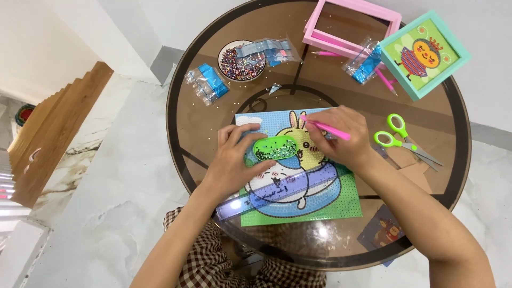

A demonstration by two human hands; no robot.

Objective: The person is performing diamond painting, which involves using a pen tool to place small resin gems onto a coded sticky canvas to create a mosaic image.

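Note:
A rabbit picture canvas (320, 200) lies on the round glass table (186, 133). My left hand (233, 160) rests on the canvas and holds a green oval bead tray (275, 148) with small beads in it. My right hand (338, 136) pinches a pink pen (330, 129); its tip points left at the rabbit's ear. A clear purple ruler (266, 197) lies across the canvas below the tray.
Green-handled scissors (397, 140) lie to the right. At the back stand a bowl of mixed beads (241, 63), bead packets (207, 84), a pink frame (349, 26) and a teal framed picture (424, 53). A small card (385, 230) sits at the front right. Wooden stairs (48, 133) descend on the left.

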